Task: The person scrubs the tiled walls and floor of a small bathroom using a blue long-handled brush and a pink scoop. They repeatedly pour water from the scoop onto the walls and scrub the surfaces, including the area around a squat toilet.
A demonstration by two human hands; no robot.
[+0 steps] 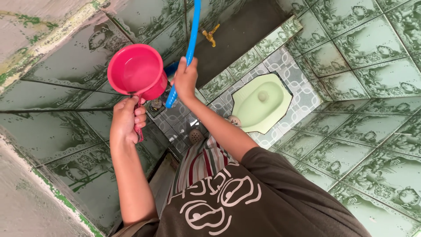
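Observation:
My left hand (127, 120) grips the handle of a pink plastic dipper (137, 72), held up with its open mouth toward me; it looks like it holds water. My right hand (186, 79) is closed around a blue hose (189, 48) that runs from the top of the view down past the dipper's rim. The hose's lower end (170, 103) hangs just right of the dipper. Both arms reach out over a tiled bathroom floor.
A pale green squat toilet (261, 105) is set in the patterned floor to the right. A brass tap (210, 36) sticks out of the dark wall at the top. Green tiled walls (372, 44) close in on both sides. A floor drain (155, 105) lies below the dipper.

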